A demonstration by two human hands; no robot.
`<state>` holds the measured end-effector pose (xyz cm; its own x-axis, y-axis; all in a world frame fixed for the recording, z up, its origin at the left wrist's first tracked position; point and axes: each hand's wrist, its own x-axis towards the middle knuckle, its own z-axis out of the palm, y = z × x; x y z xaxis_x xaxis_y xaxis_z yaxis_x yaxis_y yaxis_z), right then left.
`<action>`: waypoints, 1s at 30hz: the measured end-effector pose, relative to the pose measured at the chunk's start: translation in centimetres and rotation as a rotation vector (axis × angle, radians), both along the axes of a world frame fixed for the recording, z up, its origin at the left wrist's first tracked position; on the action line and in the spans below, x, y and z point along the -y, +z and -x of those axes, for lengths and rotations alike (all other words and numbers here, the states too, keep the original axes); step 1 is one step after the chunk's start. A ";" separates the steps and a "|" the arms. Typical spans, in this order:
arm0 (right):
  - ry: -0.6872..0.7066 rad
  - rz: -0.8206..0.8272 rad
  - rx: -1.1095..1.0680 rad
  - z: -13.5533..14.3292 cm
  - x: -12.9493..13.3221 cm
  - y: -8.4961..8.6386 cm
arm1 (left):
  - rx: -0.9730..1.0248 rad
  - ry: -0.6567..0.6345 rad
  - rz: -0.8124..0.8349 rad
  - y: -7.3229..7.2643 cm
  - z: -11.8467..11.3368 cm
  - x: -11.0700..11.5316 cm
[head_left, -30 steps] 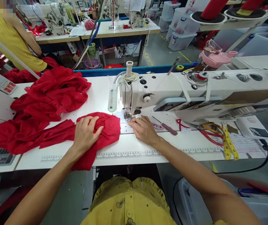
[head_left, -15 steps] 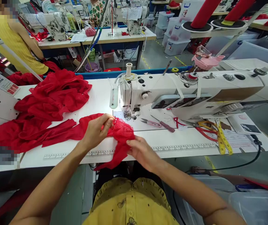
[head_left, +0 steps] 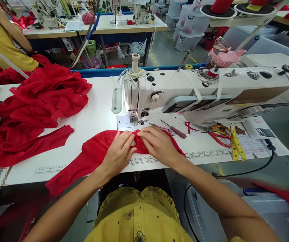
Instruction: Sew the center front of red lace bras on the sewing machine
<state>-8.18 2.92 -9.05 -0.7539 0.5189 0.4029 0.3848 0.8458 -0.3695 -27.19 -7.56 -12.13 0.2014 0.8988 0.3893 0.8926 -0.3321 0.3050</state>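
A red fabric garment piece [head_left: 94, 154] lies spread along the front of the white table, with lacy texture near its upper edge. My left hand [head_left: 118, 151] pinches that edge, its fingers bent over the cloth. Close beside it, my right hand [head_left: 156, 143] grips the same edge; both sets of fingertips nearly meet, and a small gap in the cloth shows between them. The thumb tip of my right hand is hidden. Just beyond my hands stand the needle and presser foot [head_left: 134, 120] of a white sewing machine [head_left: 179, 82], with the cloth in front of them.
A heap of red fabric [head_left: 50, 97] covers the left of the table. Right of the needle lie a seam ripper [head_left: 178, 132], orange-handled scissors [head_left: 220, 136] and a yellow measuring tape [head_left: 236, 144]. A printed ruler [head_left: 207, 154] runs along the front edge. Another person [head_left: 3, 37] sits at far left.
My hands have come together near the machine's front, the left moving right and the right moving up. The garment piece is now stretched out sideways, apart from the heap. The view has shifted.
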 end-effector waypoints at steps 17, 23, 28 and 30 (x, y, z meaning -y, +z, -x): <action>-0.201 0.416 0.208 4.9 -3.9 -1.3 | -0.091 -0.054 0.071 -0.8 0.7 -0.3; -0.179 0.407 0.213 4.6 -4.2 -1.2 | -0.104 -0.049 0.082 -0.5 0.8 -0.2; -0.112 0.230 0.156 3.1 -2.7 -0.6 | 0.034 -0.035 0.126 0.1 1.1 -0.2; -0.025 0.114 0.104 2.2 -1.7 -0.7 | 0.082 0.000 0.115 0.2 1.2 -0.3</action>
<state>-10.36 4.66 -9.72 -0.7746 0.5760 0.2612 0.4463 0.7904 -0.4196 -28.42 -7.22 -11.91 0.1732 0.9383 0.2993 0.8631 -0.2909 0.4127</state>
